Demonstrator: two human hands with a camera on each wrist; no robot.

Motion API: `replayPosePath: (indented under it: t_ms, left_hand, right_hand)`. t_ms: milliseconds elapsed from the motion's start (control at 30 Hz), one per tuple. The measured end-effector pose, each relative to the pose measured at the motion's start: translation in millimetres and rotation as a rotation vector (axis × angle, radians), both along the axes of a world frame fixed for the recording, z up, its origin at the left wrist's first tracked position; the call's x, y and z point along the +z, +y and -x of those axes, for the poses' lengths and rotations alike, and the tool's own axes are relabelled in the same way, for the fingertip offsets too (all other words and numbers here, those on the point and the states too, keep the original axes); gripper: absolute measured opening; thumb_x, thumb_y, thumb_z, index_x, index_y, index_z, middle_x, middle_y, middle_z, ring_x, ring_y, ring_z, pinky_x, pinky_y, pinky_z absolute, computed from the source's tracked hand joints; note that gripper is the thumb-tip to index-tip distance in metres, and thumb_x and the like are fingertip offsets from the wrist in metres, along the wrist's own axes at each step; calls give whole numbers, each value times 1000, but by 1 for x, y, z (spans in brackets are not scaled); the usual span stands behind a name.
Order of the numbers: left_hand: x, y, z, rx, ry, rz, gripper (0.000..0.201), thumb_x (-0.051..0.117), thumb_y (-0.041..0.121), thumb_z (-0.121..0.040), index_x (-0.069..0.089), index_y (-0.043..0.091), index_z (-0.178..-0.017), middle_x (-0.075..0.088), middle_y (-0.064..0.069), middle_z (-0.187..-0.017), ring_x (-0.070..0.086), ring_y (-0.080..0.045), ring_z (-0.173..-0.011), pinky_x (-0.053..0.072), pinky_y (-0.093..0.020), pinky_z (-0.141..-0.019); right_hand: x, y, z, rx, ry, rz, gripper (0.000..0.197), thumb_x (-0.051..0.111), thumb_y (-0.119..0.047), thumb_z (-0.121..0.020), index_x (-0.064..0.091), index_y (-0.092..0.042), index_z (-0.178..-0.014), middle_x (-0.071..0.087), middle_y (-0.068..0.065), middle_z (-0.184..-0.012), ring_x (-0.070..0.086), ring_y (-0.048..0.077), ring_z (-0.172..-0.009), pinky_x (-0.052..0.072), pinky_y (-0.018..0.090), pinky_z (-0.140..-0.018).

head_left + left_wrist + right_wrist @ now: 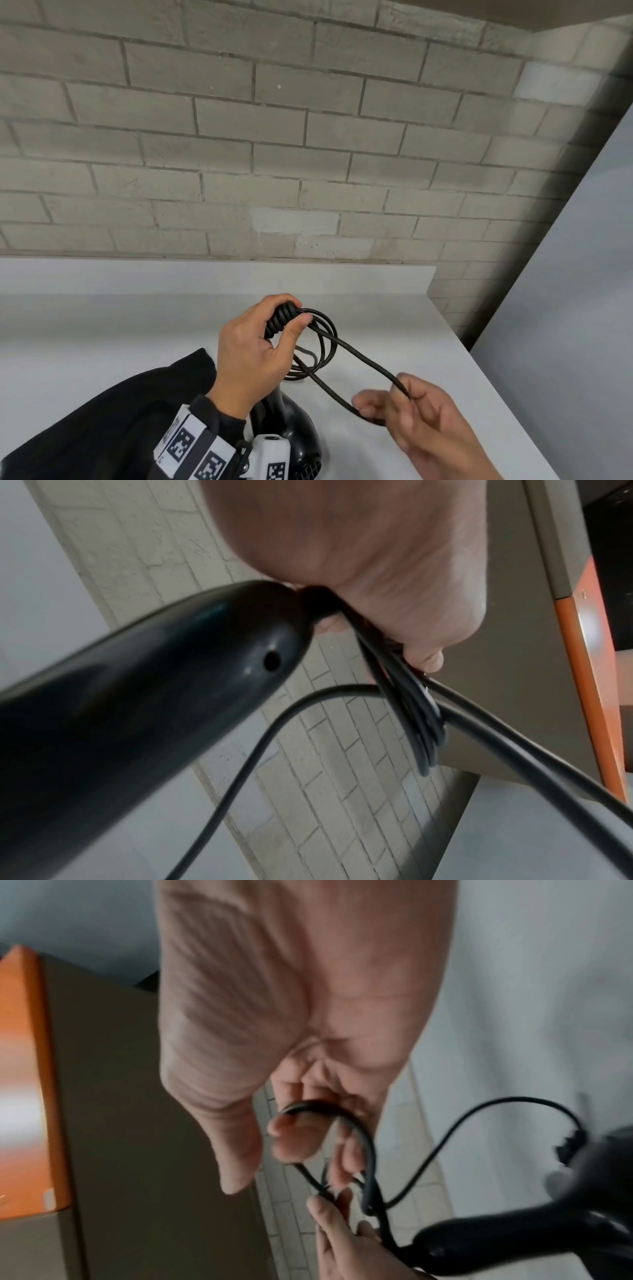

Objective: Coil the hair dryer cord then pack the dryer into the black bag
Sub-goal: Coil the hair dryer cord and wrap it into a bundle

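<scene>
My left hand (263, 342) grips the ribbed end of the black hair dryer's (291, 435) handle together with several loops of black cord (325, 342). The dryer hangs below that hand, its body near the bottom edge of the head view. In the left wrist view the glossy handle (154, 683) fills the lower left and the loops (418, 718) hang from my fist. A long cord loop (363, 363) runs right to my right hand (400, 404), whose fingers curl round its bend (342, 1123). The black bag (113, 421) lies at lower left under my left forearm.
A white table (137, 329) runs to a grey brick wall (274, 137) behind it. Its right edge (486, 373) slants down beside a pale panel. An orange and tan cabinet edge (27, 1096) shows in the wrist views.
</scene>
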State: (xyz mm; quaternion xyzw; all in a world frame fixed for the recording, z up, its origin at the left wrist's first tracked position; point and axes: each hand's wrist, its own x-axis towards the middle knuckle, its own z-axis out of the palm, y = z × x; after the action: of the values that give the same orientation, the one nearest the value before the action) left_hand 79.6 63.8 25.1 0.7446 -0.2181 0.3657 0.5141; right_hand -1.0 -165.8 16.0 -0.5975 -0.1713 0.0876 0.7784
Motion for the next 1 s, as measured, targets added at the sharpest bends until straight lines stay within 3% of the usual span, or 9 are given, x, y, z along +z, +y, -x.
replayPosePath:
  t_ms: [67,167,267,400,467,567,667,867,1000]
  left_hand:
    - [-1,1,-1,5,2,-27,30,62,47,-87,70,20,-96,67,17,-78,52,12,-57,39,-4,-60]
    - [-3,-2,-1,17,-32,-134,29,63,49,-88,71,23,-96,69,17,-79,61,4,-63,50,-16,-58]
    - [-4,-3,-3,21,-50,-176,33,62,51,-88,72,21,-96,70,15,-80,65,-3,-67,53,-24,-59]
    - [-5,15,-14,76,51,-30,34,61,52,-85,70,21,-97,69,20,-85,65,3,-72,53,-19,-67]
    - [-5,22,-15,102,66,-33,34,60,52,-84,70,22,-96,69,21,-84,62,6,-67,48,-12,-65]
    - [-5,24,-12,115,74,-48,32,60,52,-84,70,23,-93,68,21,-80,53,13,-56,40,-3,-61]
    - [-6,21,-11,133,72,-129,29,60,54,-84,69,28,-93,67,21,-76,52,11,-54,42,-10,-58]
    - [-6,16,-12,152,49,-186,33,57,57,-86,69,28,-95,68,20,-77,64,-3,-65,52,-28,-59]
    - [-6,19,-10,153,79,-188,35,55,60,-86,68,29,-95,67,20,-76,64,-3,-65,53,-29,-58]
  right_hand:
    - [-10,-3,7,73,52,-34,22,79,-28,-81,62,-15,-80,68,6,-64,63,27,-63,49,22,-66]
    - [-6,-16,14,42,169,193,29,74,-33,-84,57,-18,-66,43,-9,-45,32,8,-40,21,17,-44]
    - [5,-35,18,19,37,719,53,69,-55,-78,40,-19,-52,27,-5,-49,24,9,-45,16,23,-52]
    - [6,-51,12,38,-240,909,33,76,-28,-76,56,-16,-53,50,-4,-54,45,9,-52,29,19,-55]
    - [-10,-67,9,-124,-313,864,25,77,-37,-79,62,-22,-65,54,-3,-65,44,15,-58,27,24,-56]
    - [-53,-90,4,-141,154,693,29,39,-69,-91,43,-58,-65,51,-41,-79,41,-5,-76,33,25,-65]
    - [-56,-104,-5,-335,113,787,40,42,-65,-87,34,-54,-49,40,-56,-76,40,2,-76,21,18,-66]
    - [-34,-63,20,-877,-9,695,63,78,-11,-79,28,-21,-42,27,-10,-42,29,6,-43,22,15,-47]
    - [-45,-48,18,-910,82,748,47,79,-16,-78,46,-17,-45,50,5,-41,46,16,-42,36,16,-48]
